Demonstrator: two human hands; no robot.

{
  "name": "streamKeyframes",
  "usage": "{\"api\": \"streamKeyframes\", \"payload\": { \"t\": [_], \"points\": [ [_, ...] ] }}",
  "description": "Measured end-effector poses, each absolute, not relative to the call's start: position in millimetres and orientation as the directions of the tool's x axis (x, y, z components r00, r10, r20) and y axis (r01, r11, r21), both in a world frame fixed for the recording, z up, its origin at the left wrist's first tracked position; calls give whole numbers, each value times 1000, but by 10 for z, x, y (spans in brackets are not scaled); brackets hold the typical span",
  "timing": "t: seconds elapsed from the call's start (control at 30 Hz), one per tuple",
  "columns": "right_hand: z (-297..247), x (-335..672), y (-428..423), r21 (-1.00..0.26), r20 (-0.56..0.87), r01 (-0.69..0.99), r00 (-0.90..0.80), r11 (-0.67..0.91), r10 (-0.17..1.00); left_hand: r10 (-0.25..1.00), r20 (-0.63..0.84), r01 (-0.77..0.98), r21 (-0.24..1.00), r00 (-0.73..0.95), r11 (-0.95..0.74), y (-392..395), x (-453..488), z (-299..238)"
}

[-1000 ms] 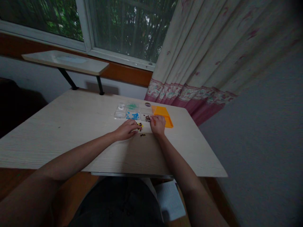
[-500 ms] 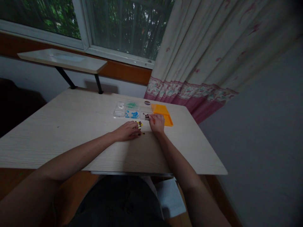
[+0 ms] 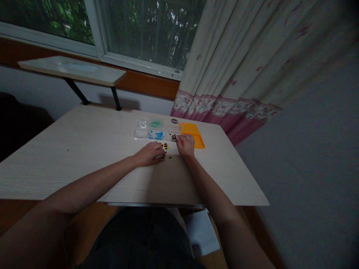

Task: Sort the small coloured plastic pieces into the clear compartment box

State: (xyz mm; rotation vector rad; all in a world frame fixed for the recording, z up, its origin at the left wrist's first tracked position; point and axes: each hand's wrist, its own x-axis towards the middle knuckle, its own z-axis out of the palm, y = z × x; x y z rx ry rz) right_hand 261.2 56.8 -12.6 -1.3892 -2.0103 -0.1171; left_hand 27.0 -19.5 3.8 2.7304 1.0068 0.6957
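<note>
On the table a small cluster of yellow and dark pieces (image 3: 165, 147) lies between my hands. My left hand (image 3: 150, 154) rests at its left edge, fingers bent and a little apart, tips close to the dark pieces. A tiny yellow-and-dark bit (image 3: 169, 157) lies just right of those fingertips. My right hand (image 3: 186, 145) is closed, thumb and fingers together at the right end of a clear compartment with dark small pieces (image 3: 171, 137). Whatever is in that pinch is too small to make out. Beside this compartment is another with blue pieces (image 3: 156, 135).
Behind are a clear compartment with green pieces (image 3: 155, 123) and clear compartments (image 3: 141, 133) at the left. An open orange case (image 3: 191, 129) lies behind my right hand, near a dark round object (image 3: 174, 121). A raised shelf (image 3: 75, 71) stands at the back left.
My left hand's fingertips have drawn back slightly to the left. The right hand stays at the compartment of dark pieces. The view has shifted a little.
</note>
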Motion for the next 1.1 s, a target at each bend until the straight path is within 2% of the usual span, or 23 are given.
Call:
{"api": "streamKeyframes", "payload": {
  "t": [0.17, 0.43, 0.73, 0.9, 1.1],
  "points": [
    [-134, 2615, 575, -287, 595, 855, -193, 431, 780, 689, 389, 637, 275, 611, -720, -168, 255, 23],
    [-146, 2628, 583, -302, 600, 843, -196, 445, 776, 799, 421, 819, 192, 429, -540, -97, 152, 34],
    [-131, 2623, 561, -290, 626, 827, -217, 482, 749, 801, 449, 797, 265, 395, -542, -40, 133, -24],
    [-46, 2496, 387, -174, 656, 747, -398, 642, 641, 794, 507, 752, 363, 335, -549, -37, 122, -3],
    [31, 2302, 165, -22, 536, 609, -662, 793, 523, 802, 535, 695, 469, 267, -545, -2, 104, -17]
  ]
}}
